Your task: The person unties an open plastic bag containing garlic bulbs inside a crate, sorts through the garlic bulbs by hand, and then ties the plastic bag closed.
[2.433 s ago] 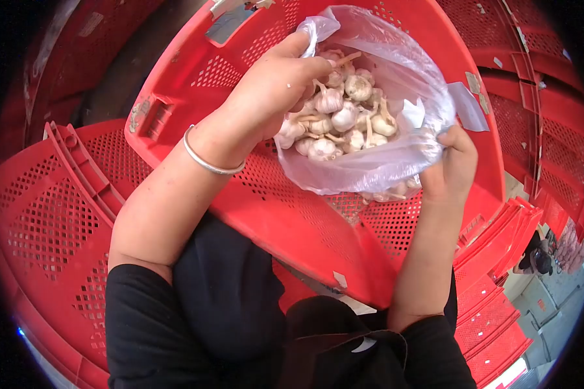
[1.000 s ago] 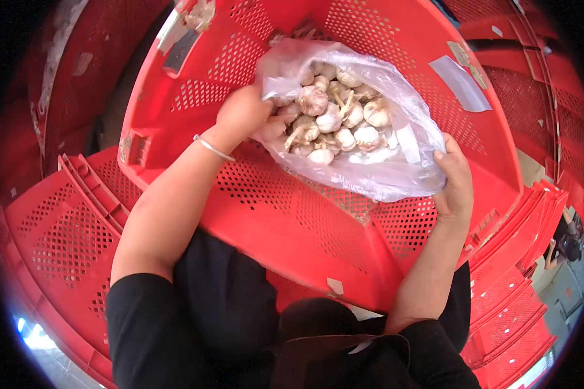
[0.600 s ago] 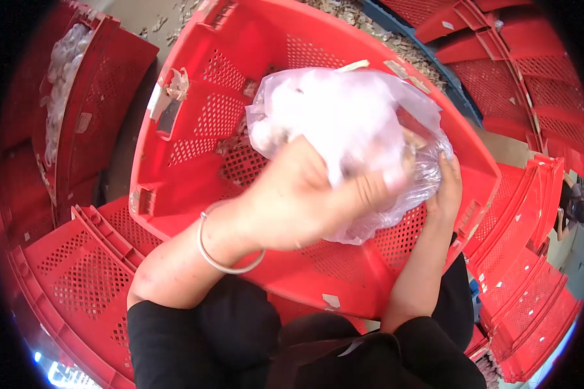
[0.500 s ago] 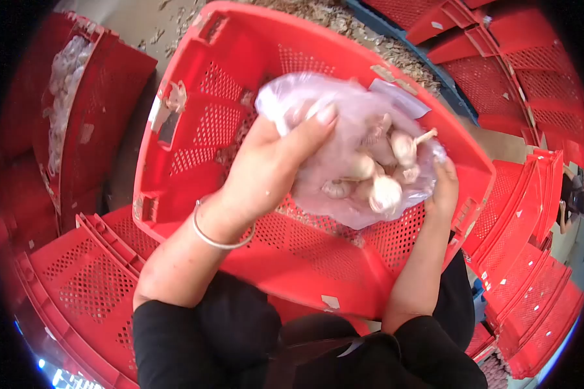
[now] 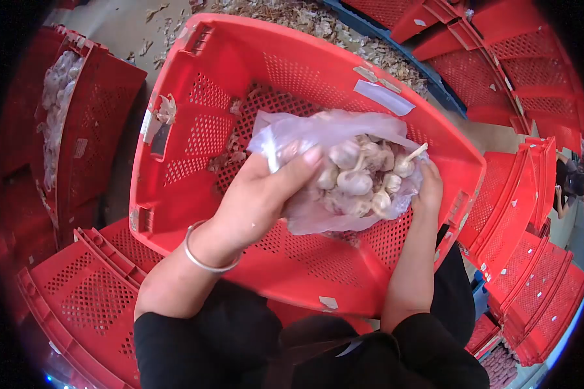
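A thin translucent plastic bag point(image 5: 305, 217) is held above the bottom of a large red crate point(image 5: 344, 298). Several garlic bulbs point(image 5: 355, 182) show through its open mouth, one with a stem sticking out at the right. My left hand point(image 5: 259, 194) grips the bag's left side, thumb on top and the other fingers hidden beneath it. At the bag's right end, my right hand point(image 5: 428, 187) closes on the plastic, its fingertips partly hidden. A pale paper label point(image 5: 384, 97) sits on the crate's far rim.
Red crates point(image 5: 84, 298) stand at the left, one holding bagged garlic point(image 5: 60, 110). More red crates point(image 5: 499, 227) are stacked at the right. Dry skins point(image 5: 305, 26) litter the floor beyond, beside a blue edge point(image 5: 435, 78). A co-worker point(image 5: 568, 181) is at the far right.
The bag has been tipped and turned, and now sits lower in view with its bulbs facing up. My left hand has shifted from the bag's rim to its left side.
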{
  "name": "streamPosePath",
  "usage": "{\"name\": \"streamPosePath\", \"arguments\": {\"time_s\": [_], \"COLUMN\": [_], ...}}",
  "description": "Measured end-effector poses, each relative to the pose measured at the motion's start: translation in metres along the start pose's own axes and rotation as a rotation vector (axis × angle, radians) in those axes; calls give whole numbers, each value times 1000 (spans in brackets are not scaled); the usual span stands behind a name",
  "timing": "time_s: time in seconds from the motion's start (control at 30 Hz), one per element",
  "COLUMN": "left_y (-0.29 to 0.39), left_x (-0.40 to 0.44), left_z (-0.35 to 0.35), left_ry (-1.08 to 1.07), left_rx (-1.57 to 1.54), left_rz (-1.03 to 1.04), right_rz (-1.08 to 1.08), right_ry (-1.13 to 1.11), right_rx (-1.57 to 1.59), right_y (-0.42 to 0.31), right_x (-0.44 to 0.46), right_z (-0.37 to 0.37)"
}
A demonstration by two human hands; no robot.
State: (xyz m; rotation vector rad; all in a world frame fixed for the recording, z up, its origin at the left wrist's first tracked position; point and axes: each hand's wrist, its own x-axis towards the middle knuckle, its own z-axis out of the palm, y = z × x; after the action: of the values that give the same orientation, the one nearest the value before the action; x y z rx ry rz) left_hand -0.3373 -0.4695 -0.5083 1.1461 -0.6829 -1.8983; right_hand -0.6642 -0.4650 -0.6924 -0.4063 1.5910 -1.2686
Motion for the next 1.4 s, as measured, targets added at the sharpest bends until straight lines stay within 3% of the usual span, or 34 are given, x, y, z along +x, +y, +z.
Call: {"name": "streamPosePath", "arguments": {"time_s": [0.1, 0.27, 0.47, 0.53, 0.57, 0.63, 0.67, 0.73, 0.87, 0.93, 1.0, 1.1, 1.4], "left_y": [-21, -33, -20, -17, -17, -21, -25, -30, -40, -49, -54, -60, -76], "left_x": [1, 12, 8, 6, 6, 8, 8, 8, 14, 17, 19, 19, 24], "left_z": [-37, -55, -58, -60, -67, -81, -85, -87, -104, -110, -113, -118, -131], "left_ry": [51, 105, 161, 168, 176, 191, 200, 224, 203, 197, 189, 172, 122], "left_rx": [276, 297, 256, 241, 270, 389, 452, 527, 507, 513, 520, 579, 721], "left_rz": [-74, -159, -126, -142, -170, -217, -205, -189, -289, -265, -239, -244, -187], "right_rz": [22, -29, -138, -300, -299, -743, -740, -961, -763, -560, -502, -308, -295], "right_ry": [-10, -90, -14, 26, 26, 184, 181, 121, -112, -265, -310, -306, -342], "right_rx": [-8, -95, -552, -933, -937, -1388, -1393, -1322, -1068, -977, -1013, -1363, -1372], "right_y": [1, 13, -1, -6, -8, -10, -13, -21, -25, -22, -11, 9, 20], "right_x": [-8, -8, -25, -31, -34, -42, -45, -50, -64, -71, -69, -63, -64], "right_z": [8, 17, 46, 53, 56, 60, 63, 73, 95, 103, 100, 94, 102]}}
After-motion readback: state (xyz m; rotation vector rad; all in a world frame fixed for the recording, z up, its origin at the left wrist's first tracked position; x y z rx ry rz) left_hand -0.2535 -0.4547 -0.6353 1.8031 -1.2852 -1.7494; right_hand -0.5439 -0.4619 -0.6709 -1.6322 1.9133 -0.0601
